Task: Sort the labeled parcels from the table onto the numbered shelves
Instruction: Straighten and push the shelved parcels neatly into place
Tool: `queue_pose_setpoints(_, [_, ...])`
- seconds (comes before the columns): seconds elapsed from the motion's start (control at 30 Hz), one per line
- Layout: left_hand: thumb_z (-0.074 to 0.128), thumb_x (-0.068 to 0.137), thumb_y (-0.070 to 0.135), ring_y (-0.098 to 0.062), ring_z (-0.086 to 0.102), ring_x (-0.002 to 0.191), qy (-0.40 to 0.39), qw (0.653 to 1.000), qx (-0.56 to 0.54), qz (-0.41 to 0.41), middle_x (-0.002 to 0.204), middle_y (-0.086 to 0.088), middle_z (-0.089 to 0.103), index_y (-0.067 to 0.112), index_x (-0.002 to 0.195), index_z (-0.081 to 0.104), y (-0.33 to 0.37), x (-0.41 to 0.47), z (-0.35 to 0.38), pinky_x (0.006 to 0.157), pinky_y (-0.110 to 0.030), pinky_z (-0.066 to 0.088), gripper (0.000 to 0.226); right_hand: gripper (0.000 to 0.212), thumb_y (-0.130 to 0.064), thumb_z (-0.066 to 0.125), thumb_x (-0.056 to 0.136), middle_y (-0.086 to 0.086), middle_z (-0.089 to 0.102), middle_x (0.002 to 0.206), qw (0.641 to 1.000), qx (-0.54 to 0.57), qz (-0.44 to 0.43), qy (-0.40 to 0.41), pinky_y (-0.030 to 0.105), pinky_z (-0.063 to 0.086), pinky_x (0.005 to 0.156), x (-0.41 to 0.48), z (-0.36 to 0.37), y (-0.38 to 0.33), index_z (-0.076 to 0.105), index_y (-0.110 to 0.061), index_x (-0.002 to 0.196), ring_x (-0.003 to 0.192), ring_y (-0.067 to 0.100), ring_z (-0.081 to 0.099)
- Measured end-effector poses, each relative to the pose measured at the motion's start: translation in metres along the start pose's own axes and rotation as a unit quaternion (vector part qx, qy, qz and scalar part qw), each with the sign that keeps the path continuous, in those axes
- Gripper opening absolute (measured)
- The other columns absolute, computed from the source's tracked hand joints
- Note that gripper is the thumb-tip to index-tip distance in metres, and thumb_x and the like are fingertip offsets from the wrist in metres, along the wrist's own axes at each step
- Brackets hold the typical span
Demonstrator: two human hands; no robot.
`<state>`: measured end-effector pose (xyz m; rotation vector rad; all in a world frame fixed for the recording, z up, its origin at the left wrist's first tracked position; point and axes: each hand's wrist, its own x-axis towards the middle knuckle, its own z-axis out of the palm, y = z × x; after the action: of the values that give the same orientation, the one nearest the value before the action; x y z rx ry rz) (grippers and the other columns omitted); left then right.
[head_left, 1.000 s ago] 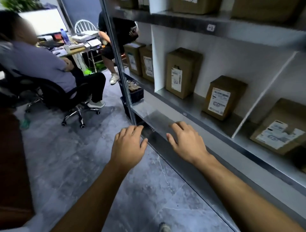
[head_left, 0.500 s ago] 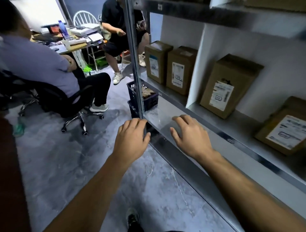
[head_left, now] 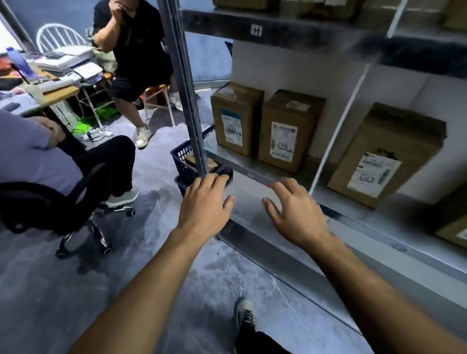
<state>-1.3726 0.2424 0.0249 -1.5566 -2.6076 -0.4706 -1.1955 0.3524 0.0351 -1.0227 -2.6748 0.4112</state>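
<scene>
The print on the parcel labels (head_left: 232,128) is too small to read, and the shelf tag (head_left: 256,30) is blurred. The top edge cuts off the parcels (head_left: 245,3) on the upper shelf (head_left: 303,31); the right edge cuts a lower parcel (head_left: 452,231). The shelf post (head_left: 187,88) and the left hand (head_left: 206,202) hide part of the blue basket (head_left: 181,161), whose contents are unclear.

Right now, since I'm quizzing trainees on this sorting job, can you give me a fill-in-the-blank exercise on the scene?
The left hand and the right hand both hold ____.
Left of the white divider, the parcels number ____.
The plastic basket is coloured ____.
Missing words: nothing; two; blue.
</scene>
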Motion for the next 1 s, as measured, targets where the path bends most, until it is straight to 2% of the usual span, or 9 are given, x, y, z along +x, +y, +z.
queue_pose_setpoints(0.1, [0.051,0.096,0.039,-0.026,0.041,0.126,0.010,1.000,-0.026,0.009,0.141,-0.003,0.046,0.022,0.141,0.044,-0.017,0.046,0.000,0.104,-0.042,0.037,0.049,0.044,-0.042,0.053,0.099,0.007,0.051,0.137,0.999,0.023,-0.002,0.046,0.046,0.050,0.095,0.039,0.005,-0.002,0.053,-0.021,0.137,0.120,0.031,0.054])
queue_pose_setpoints(0.23, [0.054,0.095,0.036,-0.027,0.041,0.128,0.026,0.998,-0.052,0.029,0.140,-0.003,0.047,0.020,0.140,0.046,-0.039,0.112,0.000,0.107,-0.044,0.037,0.049,0.046,-0.037,0.056,0.098,0.007,0.051,0.139,0.994,0.047,0.000,0.094,0.043,0.049,0.098,0.107,0.003,-0.002,0.053,-0.019,0.139,0.124,0.027,0.051])
queue_pose_setpoints(0.43, [0.058,0.094,0.034,-0.025,0.040,0.130,0.087,0.990,-0.099,0.056,0.141,-0.002,0.045,0.018,0.142,0.046,-0.067,0.205,-0.005,0.109,-0.044,0.038,0.051,0.049,-0.035,0.060,0.097,0.011,0.046,0.147,0.993,0.030,-0.016,0.111,0.045,0.047,0.101,0.202,-0.012,-0.014,0.049,-0.019,0.143,0.128,0.033,0.050])
queue_pose_setpoints(0.57, [0.061,0.093,0.032,-0.028,0.038,0.133,0.090,0.983,-0.130,0.096,0.143,-0.006,0.042,0.015,0.140,0.049,-0.075,0.252,0.002,0.111,-0.044,0.036,0.051,0.050,-0.036,0.061,0.096,0.011,0.047,0.147,0.992,0.030,0.006,0.120,0.050,0.050,0.101,0.245,-0.014,-0.017,0.050,-0.020,0.143,0.131,0.034,0.048])
queue_pose_setpoints(0.67, [0.062,0.092,0.033,-0.030,0.034,0.135,0.082,0.979,-0.156,0.104,0.144,-0.008,0.040,0.016,0.136,0.051,-0.080,0.284,0.012,0.112,-0.045,0.035,0.049,0.055,-0.037,0.062,0.095,0.011,0.045,0.150,0.994,-0.017,0.027,0.106,0.048,0.037,0.113,0.274,-0.005,-0.012,0.049,-0.019,0.145,0.139,0.032,0.039])
queue_pose_setpoints(0.77, [0.067,0.089,0.028,-0.033,0.033,0.136,0.064,0.969,-0.198,0.131,0.144,-0.012,0.041,0.015,0.138,0.052,-0.087,0.303,0.022,0.115,-0.047,0.033,0.053,0.057,-0.039,0.060,0.097,0.005,0.041,0.154,0.993,-0.045,0.078,0.079,0.046,0.024,0.117,0.284,0.003,-0.010,0.044,-0.023,0.149,0.144,0.028,0.032])
queue_pose_setpoints(0.87, [0.068,0.088,0.027,-0.038,0.037,0.133,0.045,0.966,-0.205,0.149,0.143,-0.016,0.043,0.014,0.136,0.054,-0.095,0.320,0.032,0.112,-0.049,0.035,0.052,0.051,-0.038,0.061,0.096,0.006,0.050,0.149,0.988,-0.080,0.090,0.099,0.046,0.021,0.117,0.289,0.010,-0.011,0.052,-0.023,0.144,0.141,0.029,0.039])
queue_pose_setpoints(1.0, [0.057,0.086,0.037,-0.040,0.044,0.126,0.059,0.960,-0.207,0.177,0.133,-0.019,0.052,0.011,0.126,0.062,-0.106,0.333,0.047,0.106,-0.051,0.040,0.048,0.038,-0.036,0.060,0.093,0.010,0.063,0.134,0.977,-0.109,0.098,0.155,0.049,0.026,0.113,0.292,0.028,-0.013,0.067,-0.017,0.126,0.126,0.032,0.056])
